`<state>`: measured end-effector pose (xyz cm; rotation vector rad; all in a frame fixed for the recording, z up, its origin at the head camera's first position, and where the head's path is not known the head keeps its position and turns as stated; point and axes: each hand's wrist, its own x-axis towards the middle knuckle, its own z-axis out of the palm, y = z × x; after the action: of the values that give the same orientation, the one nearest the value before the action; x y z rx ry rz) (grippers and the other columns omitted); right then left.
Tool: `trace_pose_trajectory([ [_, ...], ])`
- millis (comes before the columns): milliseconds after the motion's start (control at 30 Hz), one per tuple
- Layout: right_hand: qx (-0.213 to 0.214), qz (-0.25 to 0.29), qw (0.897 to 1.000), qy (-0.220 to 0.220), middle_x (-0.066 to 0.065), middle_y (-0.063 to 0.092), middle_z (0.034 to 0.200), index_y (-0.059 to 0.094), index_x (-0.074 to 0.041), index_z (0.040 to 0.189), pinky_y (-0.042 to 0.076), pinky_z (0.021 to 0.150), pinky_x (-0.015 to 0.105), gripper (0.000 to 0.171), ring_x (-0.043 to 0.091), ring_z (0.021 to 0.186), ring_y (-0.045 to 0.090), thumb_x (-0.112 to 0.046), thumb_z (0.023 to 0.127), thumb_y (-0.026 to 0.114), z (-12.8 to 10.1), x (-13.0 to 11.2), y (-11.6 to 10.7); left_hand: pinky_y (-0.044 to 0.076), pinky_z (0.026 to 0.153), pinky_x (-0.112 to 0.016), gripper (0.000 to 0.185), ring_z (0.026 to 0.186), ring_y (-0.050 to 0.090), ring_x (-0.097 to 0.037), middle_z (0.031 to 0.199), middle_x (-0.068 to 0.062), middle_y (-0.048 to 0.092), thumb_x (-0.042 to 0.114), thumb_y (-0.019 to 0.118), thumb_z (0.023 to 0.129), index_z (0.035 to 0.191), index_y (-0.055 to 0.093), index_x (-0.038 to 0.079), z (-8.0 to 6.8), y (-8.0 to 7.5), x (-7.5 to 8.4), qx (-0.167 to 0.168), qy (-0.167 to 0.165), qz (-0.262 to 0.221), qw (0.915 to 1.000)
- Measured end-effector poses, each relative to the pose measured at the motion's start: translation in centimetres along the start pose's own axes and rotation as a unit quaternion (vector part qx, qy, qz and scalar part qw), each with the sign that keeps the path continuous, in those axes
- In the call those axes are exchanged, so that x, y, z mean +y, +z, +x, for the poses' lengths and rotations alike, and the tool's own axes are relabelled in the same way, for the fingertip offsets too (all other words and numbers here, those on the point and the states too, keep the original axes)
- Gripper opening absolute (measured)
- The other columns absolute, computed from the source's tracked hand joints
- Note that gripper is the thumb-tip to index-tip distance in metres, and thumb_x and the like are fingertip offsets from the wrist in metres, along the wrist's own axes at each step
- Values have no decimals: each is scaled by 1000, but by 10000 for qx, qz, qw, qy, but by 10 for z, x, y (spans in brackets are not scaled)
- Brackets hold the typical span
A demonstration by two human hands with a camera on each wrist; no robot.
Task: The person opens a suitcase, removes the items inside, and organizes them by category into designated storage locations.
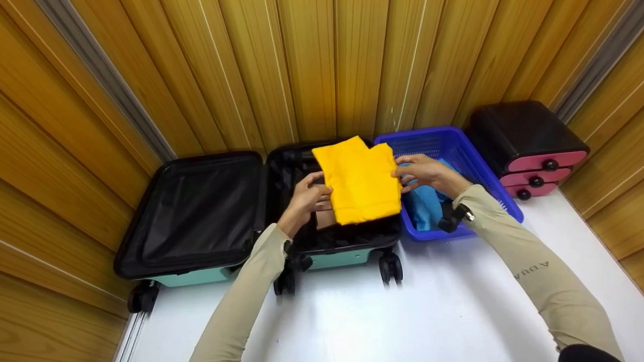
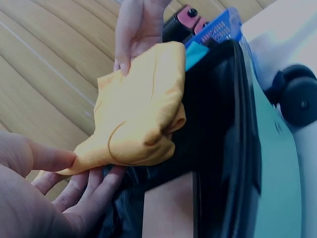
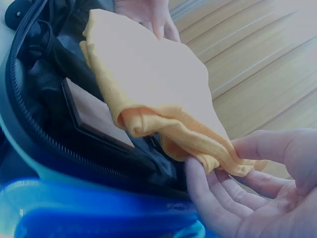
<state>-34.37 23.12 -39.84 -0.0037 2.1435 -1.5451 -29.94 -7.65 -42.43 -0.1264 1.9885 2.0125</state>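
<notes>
A folded yellow cloth garment (image 1: 363, 183) hangs level above the right half of an open suitcase (image 1: 337, 256). My left hand (image 1: 306, 201) pinches its left edge, thumb on top and fingers beneath, as the left wrist view shows. At the opposite edge my right hand (image 1: 425, 173) pinches the cloth between thumb and fingers, over the blue basket's near side. In the right wrist view the garment (image 3: 153, 74) shows several folded layers along its side. Below it, a flat brown box-like thing (image 3: 96, 111) lies inside the black-lined suitcase half.
The suitcase's other half (image 1: 201, 211), black inside, lies to the left. A blue plastic basket (image 1: 503, 201) with light blue cloth (image 1: 425, 203) stands at the right. Beyond it is a dark drawer unit (image 1: 528, 125) with pink fronts. Wood-look panels (image 1: 312, 65) rise behind.
</notes>
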Motion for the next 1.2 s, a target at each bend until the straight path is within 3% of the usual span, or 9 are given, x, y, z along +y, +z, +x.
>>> trace_pose_trajectory([
  [133,160,-142,9997,-70,-1,64,104,37,-4,143,59,79,34,59,14,87,67,-18,93,66,-12,1,-14,59,82,-45,52,87,71,-23,110,-11,69,9,65,91,139,51,21,1,15,5,-87,40,-124,9999],
  [267,398,-279,9986,-213,-3,65,101,44,-3,138,59,77,32,52,13,85,67,-21,94,65,-24,0,-27,61,77,-41,52,83,70,-20,112,-11,68,8,65,91,139,51,20,4,31,10,-213,122,-247,9994],
  [467,667,-311,9966,-372,-8,66,91,49,-4,131,58,73,28,42,10,80,65,-20,95,63,-38,2,-45,61,78,-42,50,89,69,-25,113,-10,65,6,65,91,138,53,19,7,54,13,-336,259,-430,9982],
  [833,922,-206,9944,-477,-12,64,83,54,-13,121,55,69,24,28,5,74,61,-20,96,63,-52,11,-92,60,64,-33,44,78,64,-15,95,-4,63,1,65,89,131,59,14,22,113,5,22,876,-1113,9899],
  [1000,1105,-441,9924,-311,-13,63,84,50,-8,128,57,72,24,38,5,76,62,-23,95,64,-55,20,-108,60,78,-38,50,83,67,-23,107,-14,66,-5,62,88,136,54,8,31,131,3,-174,802,-911,9925],
  [1200,1442,-1068,9837,52,-5,63,88,40,7,134,60,75,31,49,8,77,63,-16,96,60,-55,44,-118,52,100,-46,64,119,59,-41,139,-26,53,-4,60,90,149,36,3,30,133,4,-693,204,-511,9961],
])
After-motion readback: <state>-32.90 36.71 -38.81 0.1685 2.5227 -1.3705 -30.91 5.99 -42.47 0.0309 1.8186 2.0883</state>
